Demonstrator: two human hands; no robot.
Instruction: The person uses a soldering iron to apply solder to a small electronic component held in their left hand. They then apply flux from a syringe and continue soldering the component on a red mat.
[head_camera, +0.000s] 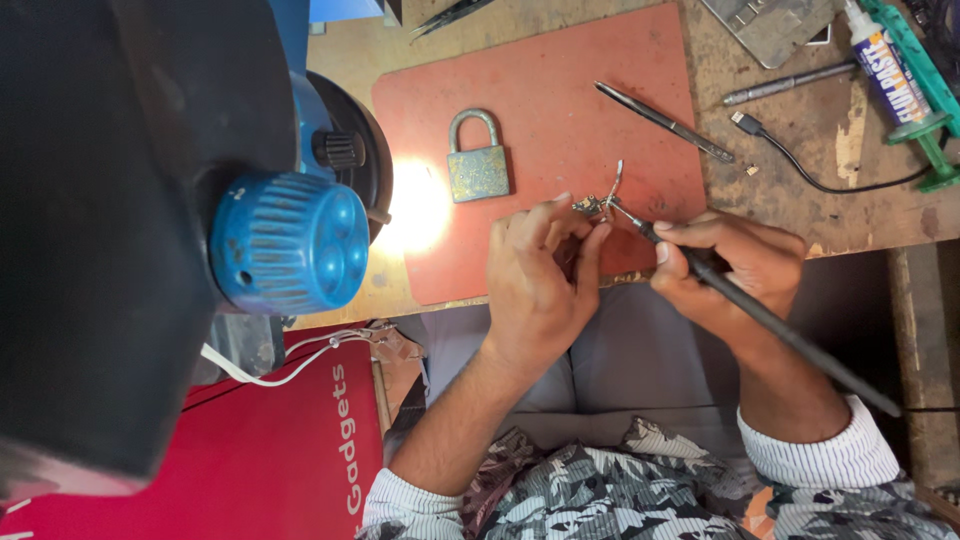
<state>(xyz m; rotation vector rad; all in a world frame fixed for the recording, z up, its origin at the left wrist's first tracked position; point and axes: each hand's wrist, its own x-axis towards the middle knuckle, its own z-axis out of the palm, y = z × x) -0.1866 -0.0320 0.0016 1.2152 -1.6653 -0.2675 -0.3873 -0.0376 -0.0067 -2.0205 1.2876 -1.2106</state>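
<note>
We see two bare hands over the near edge of a red mat (560, 90) that lies on a worn wooden tabletop (850, 200). The left hand (535, 275) has its grip pinched together on a tiny metal part (592, 205), held up between thumb and fingertips just above the mat's edge. The part is too small for us to tell what it is. The right hand (735, 275) has its grip closed around a thin dark tool (770, 320), like a long pen. The tool's fine tip touches the little metal part.

On the mat, a bit beyond the hands, lies a small old padlock (477, 160), shut and flat. A slim dark probe (665, 122) lies tilted near the mat's far corner. On the bare wood we see a black cable (800, 165) with a small plug, a grey metal rod (790, 83), and a white tube with a green syringe (925, 110) beside it. To one side stands a big black machine with a blue knob (290, 243). A bright spot of light (418, 208) falls on the mat next to it.
</note>
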